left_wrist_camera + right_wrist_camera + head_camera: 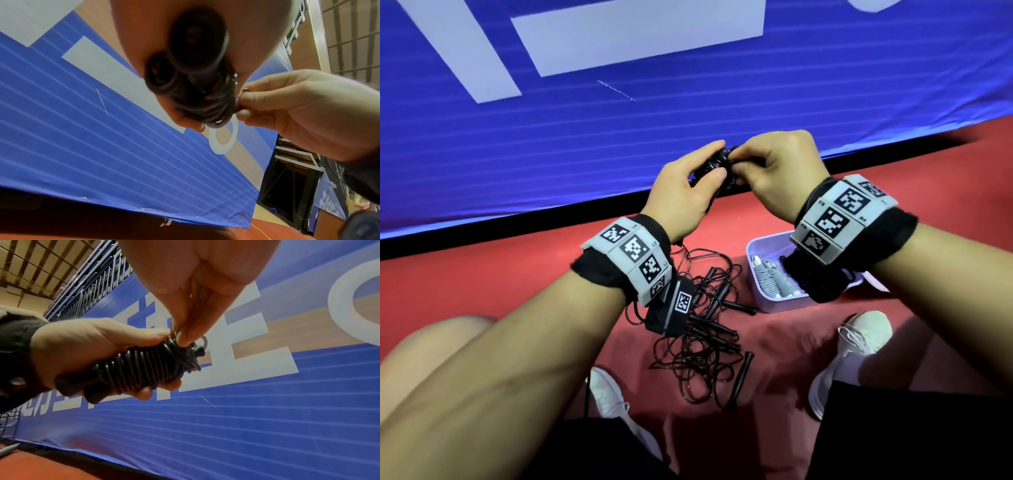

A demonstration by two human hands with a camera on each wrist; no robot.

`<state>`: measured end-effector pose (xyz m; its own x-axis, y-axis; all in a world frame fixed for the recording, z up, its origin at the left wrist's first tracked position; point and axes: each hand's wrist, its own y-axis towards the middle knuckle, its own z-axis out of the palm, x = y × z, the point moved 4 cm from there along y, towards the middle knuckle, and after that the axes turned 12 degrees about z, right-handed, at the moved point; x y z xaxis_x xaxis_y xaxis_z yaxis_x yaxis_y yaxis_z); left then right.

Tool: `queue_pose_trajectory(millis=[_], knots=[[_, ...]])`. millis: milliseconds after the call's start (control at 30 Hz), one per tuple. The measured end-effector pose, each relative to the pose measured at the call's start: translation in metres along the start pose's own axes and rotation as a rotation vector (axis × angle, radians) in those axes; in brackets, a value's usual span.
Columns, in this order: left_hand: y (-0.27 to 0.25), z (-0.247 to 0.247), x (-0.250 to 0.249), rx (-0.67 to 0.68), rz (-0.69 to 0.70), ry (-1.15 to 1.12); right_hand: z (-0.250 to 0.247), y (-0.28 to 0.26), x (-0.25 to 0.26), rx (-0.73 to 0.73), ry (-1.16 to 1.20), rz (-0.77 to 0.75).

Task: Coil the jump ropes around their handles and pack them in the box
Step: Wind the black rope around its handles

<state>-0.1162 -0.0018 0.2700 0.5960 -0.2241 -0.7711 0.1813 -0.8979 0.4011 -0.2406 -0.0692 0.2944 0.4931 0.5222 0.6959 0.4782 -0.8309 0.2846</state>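
A black jump rope (714, 167) (207, 104) (141, 368) is wound in tight coils around its two handles, held up in front of me. My left hand (688, 192) (86, 350) grips the coiled bundle around the handles. My right hand (774, 171) (287, 113) (191, 318) pinches the last turn of cord at the bundle's top end. On the red floor below lies a tangled pile of black jump ropes (705, 342) with several loose handles. A lilac box (760, 294) right of the pile holds a coiled grey jump rope (774, 279).
A blue banner (585, 144) with white lettering stands just beyond my hands. My white shoes (856, 346) rest on the red floor on either side of the rope pile, my knees at the frame's bottom.
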Motion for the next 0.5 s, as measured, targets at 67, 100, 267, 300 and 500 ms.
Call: queue_pose_trajectory(millis=[67,100,267,300,500], knots=[[0.001,0.004,0.0,-0.013,0.016,0.031,-0.004,-0.001,0.0,-0.013,-0.048,-0.019],[0.001,0.005,0.001,-0.02,0.021,0.045,-0.006,-0.001,0.0,-0.021,-0.068,-0.032],[0.002,0.013,0.002,-0.025,-0.012,0.012,-0.01,-0.002,-0.006,-0.011,-0.075,-0.046],[0.002,0.014,0.003,-0.024,-0.019,0.001,-0.011,-0.001,-0.008,-0.011,-0.065,-0.033],[0.002,0.013,-0.001,-0.094,-0.139,-0.177,-0.014,-0.004,-0.013,0.004,0.028,0.095]])
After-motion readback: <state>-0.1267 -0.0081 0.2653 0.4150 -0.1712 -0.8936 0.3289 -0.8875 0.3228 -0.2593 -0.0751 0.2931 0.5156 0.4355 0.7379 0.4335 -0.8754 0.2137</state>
